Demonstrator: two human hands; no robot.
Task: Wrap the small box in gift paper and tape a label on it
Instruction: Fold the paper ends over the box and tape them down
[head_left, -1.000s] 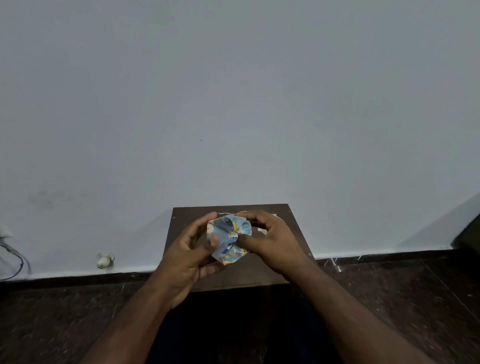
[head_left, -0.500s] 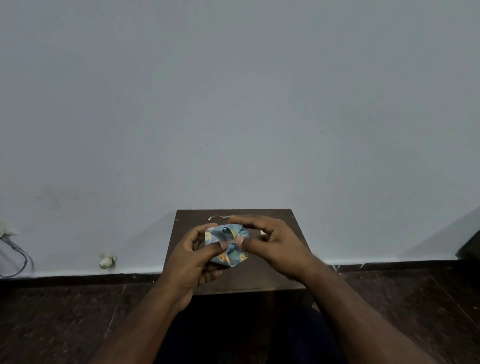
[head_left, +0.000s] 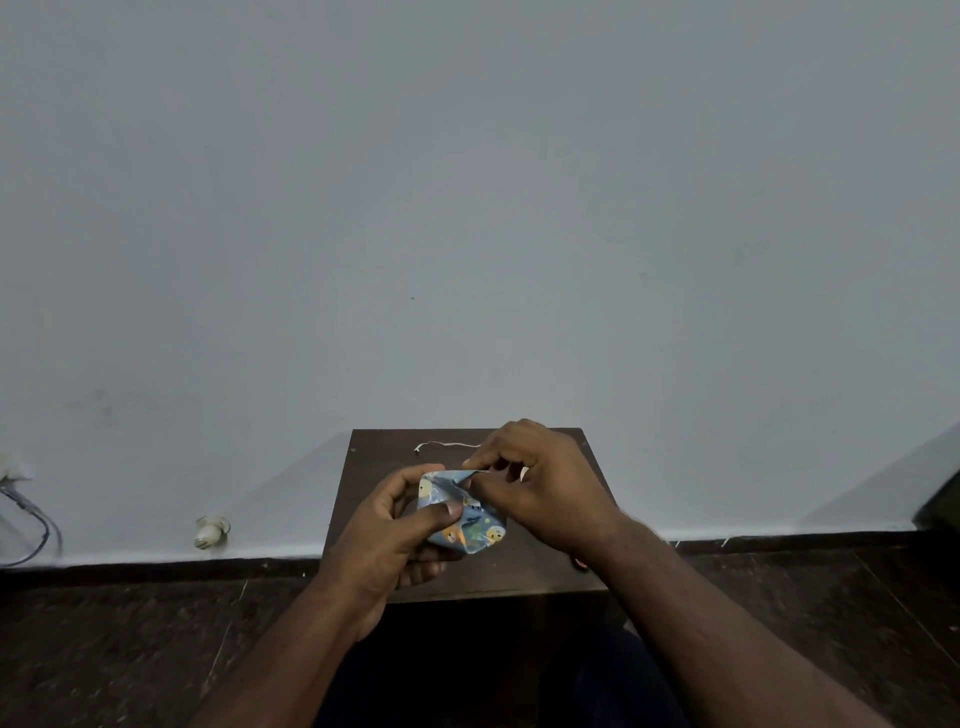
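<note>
The left hand (head_left: 387, 535) is cradling the small box (head_left: 462, 512), already covered in blue patterned gift paper (head_left: 480, 535), with its thumb pressing across the near face and its fingers curling round the left side and underneath. This is probably to be keeping the parcel steady and the folds from springing open. The right hand (head_left: 535, 488) is coming in from the right, its thumb and forefinger pinching the paper at the parcel's top right corner, seemingly creasing or tucking an end flap; its other fingers are curling loosely above. The box is being held in the air just above the middle of the bench (head_left: 550, 569), not resting on it, which is likely giving both hands access to every side.

On the bench near its far edge, a thin pale strip (head_left: 447, 446) is lying, possibly tape or a paper offcut; I cannot tell which. No label is showing clearly. The bench is standing against a grey wall (head_left: 467, 208) on a dark floor (head_left: 130, 649). Wrapping is looking nearly done; the labelling is not yet begun.
</note>
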